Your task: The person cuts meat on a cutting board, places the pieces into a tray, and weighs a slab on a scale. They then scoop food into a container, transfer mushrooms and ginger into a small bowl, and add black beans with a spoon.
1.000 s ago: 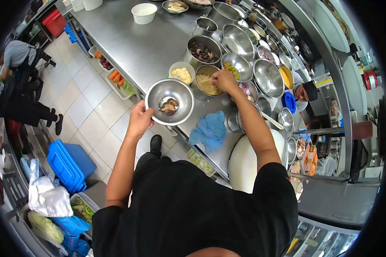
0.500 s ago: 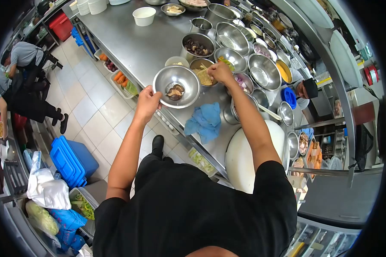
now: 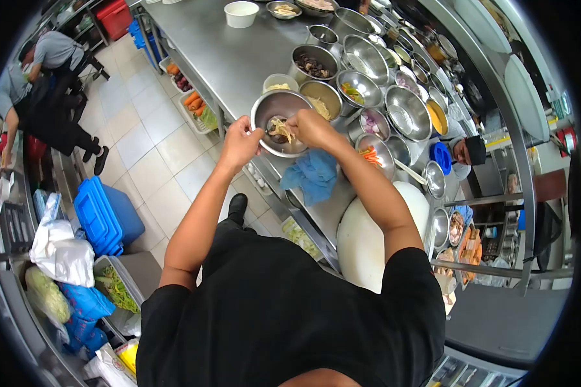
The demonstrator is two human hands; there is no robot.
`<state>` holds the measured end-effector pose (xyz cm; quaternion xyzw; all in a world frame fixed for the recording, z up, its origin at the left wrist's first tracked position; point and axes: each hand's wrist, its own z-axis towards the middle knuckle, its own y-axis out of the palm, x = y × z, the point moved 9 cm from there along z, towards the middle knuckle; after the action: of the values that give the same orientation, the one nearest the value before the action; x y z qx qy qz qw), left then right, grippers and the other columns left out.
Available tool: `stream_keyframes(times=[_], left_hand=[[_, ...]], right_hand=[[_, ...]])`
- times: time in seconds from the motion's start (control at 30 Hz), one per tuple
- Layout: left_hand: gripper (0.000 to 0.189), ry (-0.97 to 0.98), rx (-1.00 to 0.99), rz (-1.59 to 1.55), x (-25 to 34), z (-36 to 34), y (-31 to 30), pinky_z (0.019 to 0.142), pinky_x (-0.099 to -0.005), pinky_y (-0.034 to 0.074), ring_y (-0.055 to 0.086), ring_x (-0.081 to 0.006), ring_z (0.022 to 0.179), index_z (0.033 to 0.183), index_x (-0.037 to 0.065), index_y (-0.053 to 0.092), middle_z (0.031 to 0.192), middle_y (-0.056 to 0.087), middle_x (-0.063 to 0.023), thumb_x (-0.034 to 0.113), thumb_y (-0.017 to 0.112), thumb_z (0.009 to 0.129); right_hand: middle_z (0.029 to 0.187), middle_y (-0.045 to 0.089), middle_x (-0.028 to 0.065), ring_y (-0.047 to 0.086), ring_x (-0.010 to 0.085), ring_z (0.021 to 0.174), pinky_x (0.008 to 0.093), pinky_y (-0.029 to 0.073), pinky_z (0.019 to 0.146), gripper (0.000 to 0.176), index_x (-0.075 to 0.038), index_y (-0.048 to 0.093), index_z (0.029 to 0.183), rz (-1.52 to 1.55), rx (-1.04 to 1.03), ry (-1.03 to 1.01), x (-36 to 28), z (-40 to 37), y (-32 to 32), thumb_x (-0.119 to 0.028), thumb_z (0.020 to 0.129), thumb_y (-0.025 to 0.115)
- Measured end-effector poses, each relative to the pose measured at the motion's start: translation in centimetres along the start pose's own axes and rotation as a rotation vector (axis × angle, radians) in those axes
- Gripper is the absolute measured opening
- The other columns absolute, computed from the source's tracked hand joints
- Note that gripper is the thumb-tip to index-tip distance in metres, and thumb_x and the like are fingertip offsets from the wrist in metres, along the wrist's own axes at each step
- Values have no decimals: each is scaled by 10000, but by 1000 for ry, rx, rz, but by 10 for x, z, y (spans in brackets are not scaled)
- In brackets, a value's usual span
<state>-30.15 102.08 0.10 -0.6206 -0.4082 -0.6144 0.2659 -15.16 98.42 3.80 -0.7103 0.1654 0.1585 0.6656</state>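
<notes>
My left hand [image 3: 240,143] is closed on the left rim of a steel mixing bowl [image 3: 263,109], held over the counter's front edge. Dark mushroom pieces lie inside, partly hidden. Over the bowl, my right hand [image 3: 311,129] pinches pale yellow strips [image 3: 279,127] of a food I cannot identify; they hang down onto the mushrooms. Just behind stands a steel pot [image 3: 319,102] holding similar pale pieces. A deeper pot of dark mushrooms [image 3: 313,66] is beyond it. A small tub with yellow bits [image 3: 279,84] touches the bowl's far side.
A crumpled blue cloth [image 3: 311,177] lies on the steel counter [image 3: 239,61]. Bowls of carrot strips [image 3: 370,155] and chopped onion [image 3: 372,124] stand to the right, before a round white board [image 3: 381,238]. Two people bend at the far left; another person [image 3: 468,150] is behind the counter.
My right hand has moved from the pot of pale pieces to the mixing bowl, carrying strips. The bowl remains in my left hand. The whole view has shifted slightly.
</notes>
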Motion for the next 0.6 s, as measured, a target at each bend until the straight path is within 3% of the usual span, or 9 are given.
stream_keyframes(times=[0.1,0.13,0.17,0.27,0.4,0.57,0.6], left_hand=[[103,0,18,-8,-6,-14,-7,408,-233,422,547,-110,466,890,-33,528,688,562,-55,34,552,816],[119,-10,34,-19,-9,-18,-10,408,-229,421,555,-109,472,910,-32,533,688,561,-50,36,554,814],[119,-11,43,-15,-11,-21,-12,408,-229,421,555,-109,472,910,-32,533,688,561,-50,36,554,814],[118,-17,52,-63,-14,-28,-14,410,-227,423,544,-104,467,911,-31,539,688,561,-48,39,551,817],[97,-8,66,-41,-18,-30,-17,410,-231,417,521,-100,457,898,-27,535,692,567,-53,35,544,824],[89,-26,41,-79,-17,-30,-14,407,-236,405,520,-104,457,891,-24,527,690,568,-61,32,548,826],[86,-41,48,-110,-17,-30,-13,407,-236,403,520,-104,458,887,-24,527,688,568,-63,30,551,825]], right_hand=[[664,613,203,621,318,586,405,473,586,160,-29,700,807,172,-10,52,-11,-7,-11,-185,782,671],[617,628,163,624,241,547,375,470,560,167,-19,704,793,250,3,41,-13,-9,-14,-184,783,684],[617,628,163,624,241,547,375,470,560,167,-19,704,793,254,-2,34,-16,-8,-15,-184,783,684],[581,636,81,600,119,519,307,455,531,162,-16,717,804,290,-90,64,-18,-10,-6,-174,801,684],[574,630,83,603,127,520,292,458,538,163,-10,708,791,334,-97,89,-19,-15,0,-168,808,671],[733,636,-1,555,51,584,202,407,500,139,-9,677,884,650,-20,125,-6,-18,-18,-134,861,618],[738,633,-1,548,42,583,192,394,486,126,-13,674,881,793,-3,211,-1,-22,-26,-123,858,618]])
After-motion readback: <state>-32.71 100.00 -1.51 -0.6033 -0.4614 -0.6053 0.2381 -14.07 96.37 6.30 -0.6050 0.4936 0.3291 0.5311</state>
